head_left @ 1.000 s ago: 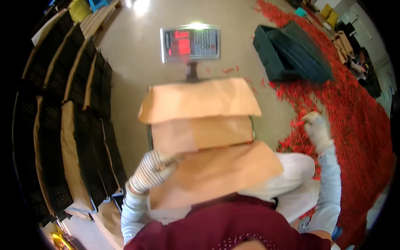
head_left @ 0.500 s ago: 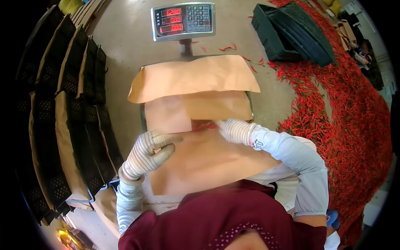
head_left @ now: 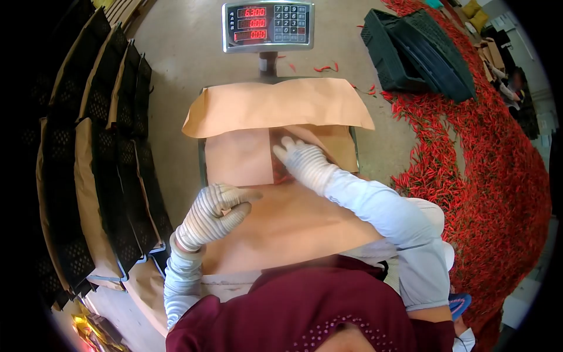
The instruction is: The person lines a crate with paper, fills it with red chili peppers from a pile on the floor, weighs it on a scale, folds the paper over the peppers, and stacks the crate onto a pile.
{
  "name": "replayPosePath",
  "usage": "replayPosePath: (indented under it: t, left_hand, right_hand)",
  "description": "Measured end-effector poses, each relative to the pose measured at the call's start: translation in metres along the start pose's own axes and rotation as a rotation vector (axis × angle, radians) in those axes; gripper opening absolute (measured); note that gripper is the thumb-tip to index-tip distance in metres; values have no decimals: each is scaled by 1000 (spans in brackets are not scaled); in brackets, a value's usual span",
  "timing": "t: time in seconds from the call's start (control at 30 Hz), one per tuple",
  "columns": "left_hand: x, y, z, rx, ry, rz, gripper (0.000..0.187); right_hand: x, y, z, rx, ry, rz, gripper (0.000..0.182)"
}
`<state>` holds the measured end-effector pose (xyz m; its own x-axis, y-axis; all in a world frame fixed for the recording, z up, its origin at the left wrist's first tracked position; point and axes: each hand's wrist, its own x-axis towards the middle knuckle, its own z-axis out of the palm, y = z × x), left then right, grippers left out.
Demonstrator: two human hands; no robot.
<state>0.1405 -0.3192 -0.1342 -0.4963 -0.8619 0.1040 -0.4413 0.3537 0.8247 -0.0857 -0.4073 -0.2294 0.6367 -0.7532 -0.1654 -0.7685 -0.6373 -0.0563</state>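
Observation:
My left hand (head_left: 214,216), in a striped knit glove, hovers at the left over the near flap of brown paper (head_left: 281,226). Its thumb and forefinger are apart with nothing between them. My right hand (head_left: 305,163), gloved alike, reaches into the gap between the paper flaps, fingers apart over red chillies (head_left: 281,173). Against its back rests the lifted right paper flap (head_left: 334,144). A pinkish paper flap (head_left: 239,157) lies flat to the left of the gap. The far paper flap (head_left: 278,108) stands folded up behind. Most of the chillies are hidden under paper.
Beyond the paper stands a scale display (head_left: 268,26) with red digits. Dark crates (head_left: 97,193) lined with paper stand in rows at the left. A large heap of red chillies (head_left: 487,205) covers the floor at right, beside green crates (head_left: 416,56).
My right hand has moved forward and left into the gap, and the right flap is now lifted. My left hand has hardly moved. The display's top number went up slightly.

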Motion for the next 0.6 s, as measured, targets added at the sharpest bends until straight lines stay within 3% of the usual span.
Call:
replayPosePath:
  t: [0.07,0.13,0.2,0.4,0.53,0.6]
  left_hand:
    - [-2,2,-1,1,6,-4,22]
    - [-5,2,-1,8,1,-80,24]
    - [-7,-1,-2,-11,-10,-105,24]
    - [-4,-2,3,-47,5,-73,23]
    - [-8,-2,-2,-47,2,-98,23]
    - [-6,-3,-3,-41,-6,-93,22]
  right_hand:
    - [13,0,10,-45,-213,-34,26]
    - [18,2,23,-94,-209,-84,22]
    - [22,5,27,17,-301,111,18]
    - [7,20,8,4,-341,66,19]
    - [-16,34,-5,101,-169,98,22]
    - [-30,42,-24,293,-22,113,23]
